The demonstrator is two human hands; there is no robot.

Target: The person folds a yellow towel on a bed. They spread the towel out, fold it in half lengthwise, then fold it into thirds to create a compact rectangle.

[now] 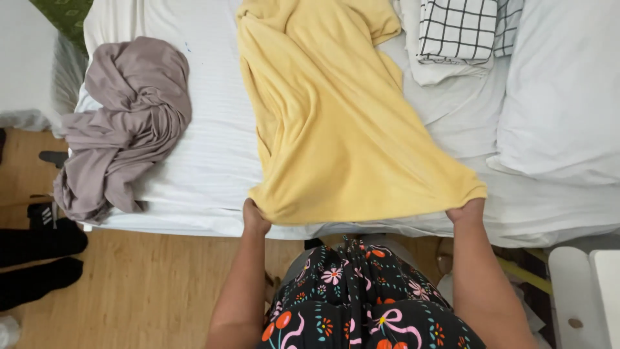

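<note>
The person stands at the near edge of the bed, which is covered in a white sheet, and holds a yellow towel by its two near corners. The left hand grips the left corner with its fingers closed on the cloth, right at the mattress edge; the right hand grips the right corner the same way, fingers curled into the fabric. The two hands are well apart, so the near hem is pulled fairly taut between them and sits just over the bed's edge.

The towel lies spread on the bed, running away from the person toward the far side. It looks soft and thick, plain pale yellow, with long folds and wrinkles running up its length and a bunched, turned-over part at the far end.

To the left of the towel there is a strip of bare sheet, then a crumpled greyish-mauve garment heaped near the bed's left corner, partly hanging over the edge. To the right, a folded white cloth with a black grid pattern lies at the far side, and a white pillow fills the right part. A wooden floor shows below the bed on the left
</note>
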